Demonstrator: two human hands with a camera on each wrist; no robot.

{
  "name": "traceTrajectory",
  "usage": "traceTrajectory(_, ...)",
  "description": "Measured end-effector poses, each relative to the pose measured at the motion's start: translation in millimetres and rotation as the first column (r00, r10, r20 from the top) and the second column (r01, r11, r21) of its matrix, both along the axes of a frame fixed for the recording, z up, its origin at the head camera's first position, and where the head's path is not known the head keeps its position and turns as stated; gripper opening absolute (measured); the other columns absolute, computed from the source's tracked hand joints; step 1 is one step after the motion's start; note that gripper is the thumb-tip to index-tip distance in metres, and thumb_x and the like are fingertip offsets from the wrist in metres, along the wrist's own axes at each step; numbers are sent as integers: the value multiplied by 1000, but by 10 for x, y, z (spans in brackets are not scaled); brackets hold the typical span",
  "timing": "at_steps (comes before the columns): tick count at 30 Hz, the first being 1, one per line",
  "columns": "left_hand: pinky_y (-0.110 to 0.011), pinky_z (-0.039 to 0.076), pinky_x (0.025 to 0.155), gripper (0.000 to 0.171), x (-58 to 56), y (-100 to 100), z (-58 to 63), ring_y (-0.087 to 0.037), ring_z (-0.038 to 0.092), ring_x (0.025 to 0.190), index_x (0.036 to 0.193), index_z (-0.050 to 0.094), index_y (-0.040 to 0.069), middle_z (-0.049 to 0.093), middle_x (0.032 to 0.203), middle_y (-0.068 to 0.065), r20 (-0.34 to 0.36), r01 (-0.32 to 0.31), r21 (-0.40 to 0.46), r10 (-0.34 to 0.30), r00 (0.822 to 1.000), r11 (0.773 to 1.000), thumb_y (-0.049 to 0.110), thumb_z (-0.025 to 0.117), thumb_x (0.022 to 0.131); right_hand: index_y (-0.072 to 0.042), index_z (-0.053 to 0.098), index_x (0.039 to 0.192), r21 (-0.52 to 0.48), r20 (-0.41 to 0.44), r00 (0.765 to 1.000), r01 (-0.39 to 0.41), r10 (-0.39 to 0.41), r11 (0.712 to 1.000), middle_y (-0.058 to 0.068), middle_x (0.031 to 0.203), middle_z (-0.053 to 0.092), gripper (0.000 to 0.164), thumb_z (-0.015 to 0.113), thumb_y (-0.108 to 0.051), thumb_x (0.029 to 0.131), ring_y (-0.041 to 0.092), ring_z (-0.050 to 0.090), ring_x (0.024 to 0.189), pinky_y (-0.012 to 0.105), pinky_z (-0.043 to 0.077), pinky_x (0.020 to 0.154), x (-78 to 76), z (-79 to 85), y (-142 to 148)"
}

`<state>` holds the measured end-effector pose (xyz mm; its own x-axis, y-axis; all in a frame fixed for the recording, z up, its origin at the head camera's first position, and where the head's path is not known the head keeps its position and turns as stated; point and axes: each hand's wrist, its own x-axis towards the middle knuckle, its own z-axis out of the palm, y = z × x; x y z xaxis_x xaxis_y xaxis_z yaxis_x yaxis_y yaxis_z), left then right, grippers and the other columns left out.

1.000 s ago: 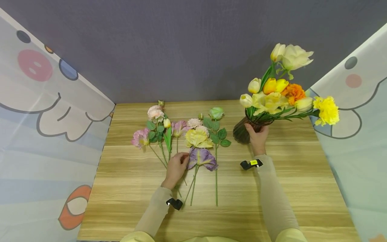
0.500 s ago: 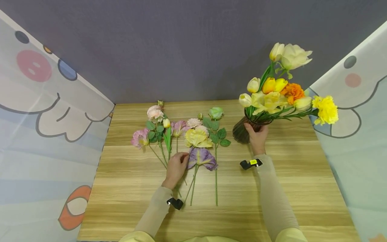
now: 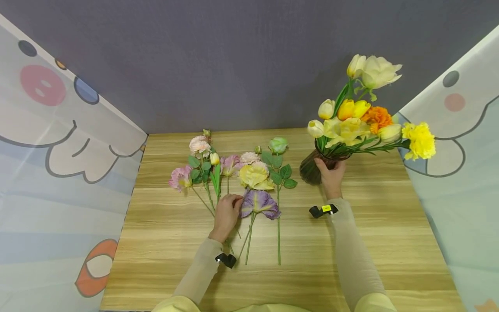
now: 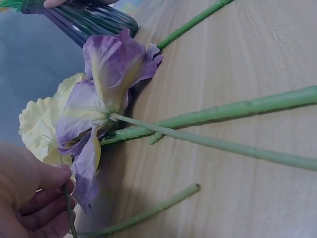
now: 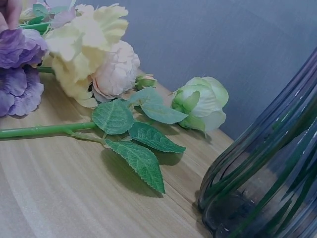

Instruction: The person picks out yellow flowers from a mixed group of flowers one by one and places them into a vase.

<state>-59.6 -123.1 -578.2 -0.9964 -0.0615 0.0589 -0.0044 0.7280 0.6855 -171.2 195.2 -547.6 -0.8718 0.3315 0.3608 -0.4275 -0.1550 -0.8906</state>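
Note:
In the head view my left hand [image 3: 227,216] is beside a purple flower [image 3: 259,203] lying on the table. The left wrist view shows its thumb and fingers pinching a thin green flower stem [image 4: 69,213], which runs up toward a ruffled pale yellow flower [image 3: 254,175]. Which bloom it belongs to is partly hidden. My right hand [image 3: 332,178] grips a dark translucent ribbed glass vase [image 3: 309,169] just under its rim. The vase leans to the right and holds several flowers, among them white and yellow tulips [image 3: 326,109], an orange carnation [image 3: 377,119] and a yellow carnation [image 3: 420,141].
On the wooden table [image 3: 175,277] lie a green rose [image 3: 278,145] with leaves, a pale pink rose [image 3: 200,145], pink flowers [image 3: 181,178] and a small tulip [image 3: 215,158]. A grey wall [image 3: 234,65] stands behind, with cartoon-printed panels on both sides.
The left hand has shifted very slightly upward beside the purple flower. The right hand and the vase stay in place.

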Motion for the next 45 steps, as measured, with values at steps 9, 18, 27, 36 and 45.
traceTrajectory(9, -26, 49, 58, 10, -48, 9, 81, -14, 61, 69, 101, 79, 4, 71, 86, -6, -78, 32, 27, -29, 997, 999, 12, 73, 97, -11, 63, 131, 17, -3, 1000, 4, -4, 1000, -5, 114, 67, 53, 88, -18, 85, 9, 60, 101, 24, 48, 92, 35, 87, -30)
traceTrajectory(18, -30, 55, 60, 11, -118, 47, 259, -19, 66, 72, 102, 78, 2, 72, 88, -9, -162, 61, 20, -57, 985, 998, 10, 72, 97, -10, 63, 132, 20, -8, 1000, 8, -8, 1000, -4, 113, 67, 57, 90, -23, 83, 9, 60, 99, 24, 48, 90, 39, 73, -26)
traceTrajectory(27, -32, 57, 63, 9, -184, 126, 460, -20, 66, 74, 103, 77, 2, 72, 91, -8, -254, 75, 82, -52, 966, 994, 6, 74, 95, -10, 64, 127, 14, -16, 1000, 9, -9, 1000, -4, 106, 66, 53, 90, -22, 82, 8, 59, 91, 23, 48, 83, 35, 76, -30)
traceTrajectory(36, -30, 57, 68, 11, -253, 245, 708, -19, 66, 76, 103, 75, 2, 70, 91, -8, -384, 118, 144, -55, 922, 982, 10, 74, 96, -11, 65, 127, 14, -27, 1000, 12, -12, 1000, -5, 105, 67, 53, 90, -23, 82, 7, 59, 89, 23, 48, 81, 32, 74, -34)
traceTrajectory(45, -34, 57, 62, 4, -370, 433, 877, -25, 63, 71, 91, 69, -5, 65, 82, -14, -510, 167, 225, -30, 860, 960, -9, 70, 91, -10, 65, 124, 23, -23, 1000, 18, -18, 1000, -6, 102, 66, 49, 90, -21, 83, 6, 59, 87, 22, 47, 78, 40, 82, -44)
